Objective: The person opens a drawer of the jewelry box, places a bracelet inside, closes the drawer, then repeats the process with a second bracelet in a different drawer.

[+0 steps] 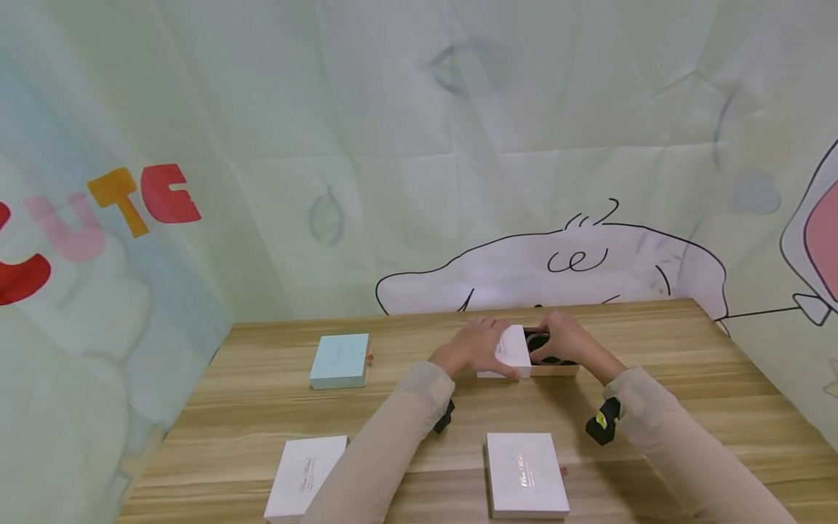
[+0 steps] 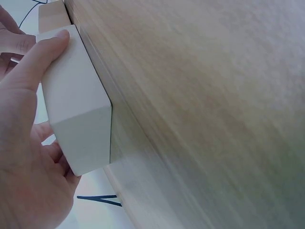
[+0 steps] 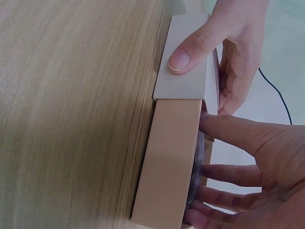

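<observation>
A white box sleeve (image 1: 514, 348) lies near the table's far edge, with a tan drawer (image 3: 167, 164) slid partway out of its right end. My left hand (image 1: 476, 348) grips the sleeve, its thumb on the near side and the other fingers behind. Inside the drawer is a dark round object with a grey rim (image 3: 196, 171). My right hand (image 1: 568, 340) reaches down into the drawer and holds this object at its rim with thumb and fingertips. Much of the object is hidden by the drawer wall and fingers.
A pale blue box (image 1: 340, 360) with a small orange tab lies at the back left. Two white boxes lie nearer, one at front left (image 1: 304, 473), partly behind my left sleeve, another at front centre (image 1: 526, 473). A printed cloth (image 1: 314, 218) hangs behind the wooden table (image 1: 452, 473).
</observation>
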`<state>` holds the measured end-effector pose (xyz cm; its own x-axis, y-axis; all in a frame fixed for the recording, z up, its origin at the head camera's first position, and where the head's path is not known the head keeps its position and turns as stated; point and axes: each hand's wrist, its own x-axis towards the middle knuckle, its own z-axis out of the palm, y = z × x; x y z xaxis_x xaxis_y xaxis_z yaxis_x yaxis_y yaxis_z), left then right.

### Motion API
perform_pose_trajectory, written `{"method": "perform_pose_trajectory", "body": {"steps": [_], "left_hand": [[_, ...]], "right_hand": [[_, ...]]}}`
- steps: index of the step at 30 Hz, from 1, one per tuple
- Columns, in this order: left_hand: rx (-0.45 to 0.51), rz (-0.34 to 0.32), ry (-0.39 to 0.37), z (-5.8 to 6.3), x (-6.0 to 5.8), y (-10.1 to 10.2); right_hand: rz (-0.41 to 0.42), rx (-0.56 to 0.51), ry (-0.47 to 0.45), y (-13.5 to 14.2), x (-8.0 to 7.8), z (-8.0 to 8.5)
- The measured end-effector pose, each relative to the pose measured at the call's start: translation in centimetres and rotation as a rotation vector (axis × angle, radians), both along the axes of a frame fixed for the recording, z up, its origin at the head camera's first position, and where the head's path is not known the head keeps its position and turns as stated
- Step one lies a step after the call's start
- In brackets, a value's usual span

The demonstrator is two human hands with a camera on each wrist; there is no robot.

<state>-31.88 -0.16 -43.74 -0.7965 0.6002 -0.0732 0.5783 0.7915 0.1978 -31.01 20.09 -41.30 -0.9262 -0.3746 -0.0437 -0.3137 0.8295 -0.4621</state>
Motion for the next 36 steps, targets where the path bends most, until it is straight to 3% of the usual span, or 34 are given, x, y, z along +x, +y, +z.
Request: {"method": "perform_pose_trajectory", "body": {"steps": [13, 36], "left_hand": [[-0.001, 0.015, -0.012, 0.0, 0.1, -0.1], [0.010, 0.011, -0.012, 0.0, 0.1, 0.0]], "right_hand": [[-0.033, -0.055, -0.049, 1.0, -0.1, 0.0], [-0.164, -0.074, 0.097, 3.1, 0.4, 0.5]]}}
